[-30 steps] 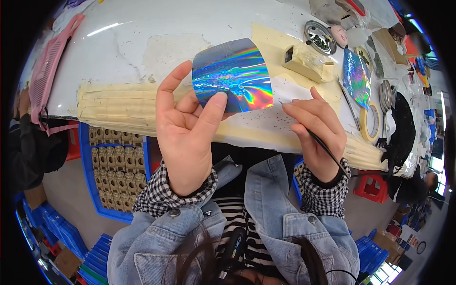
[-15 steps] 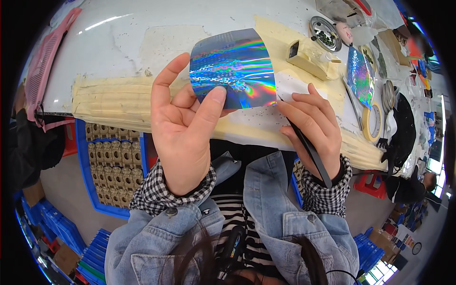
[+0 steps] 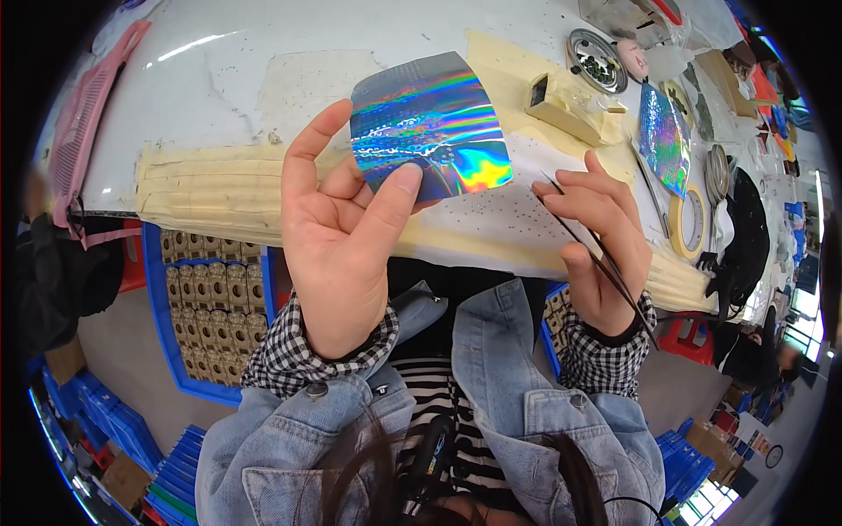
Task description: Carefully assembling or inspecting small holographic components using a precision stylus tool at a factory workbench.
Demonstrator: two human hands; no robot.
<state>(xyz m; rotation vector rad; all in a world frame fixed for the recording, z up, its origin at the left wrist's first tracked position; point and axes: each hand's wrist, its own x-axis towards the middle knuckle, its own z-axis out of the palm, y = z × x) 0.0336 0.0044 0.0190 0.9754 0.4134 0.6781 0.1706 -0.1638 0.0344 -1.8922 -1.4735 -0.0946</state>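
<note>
My left hand [image 3: 338, 228] pinches the lower left part of a shiny blue holographic sheet [image 3: 438, 114], thumb in front and fingers behind. The sheet curves a little and is tilted above the table; rows of small marks cover part of it. In my right hand [image 3: 610, 237] is a pair of black tweezers [image 3: 605, 263], its two tips spread slightly apart and pointing up left, clear of the sheet's right edge. Under them, many tiny dark specks [image 3: 500, 215] lie on white paper [image 3: 535, 175].
At right are a tape roll [image 3: 688, 223], another holographic sheet [image 3: 664, 140], a round metal dish [image 3: 598, 61] with dark bits, and a tape-wrapped block [image 3: 570, 110]. A pink basket [image 3: 96, 114] stands at left. Below the table, a blue crate [image 3: 167, 333] holds rows of camouflage-patterned parts [image 3: 219, 307].
My right hand has moved right, drawing the tweezers away from the sheet's lower right corner and turning them so both arms show. The sheet has tilted slightly, and its reflections have shifted.
</note>
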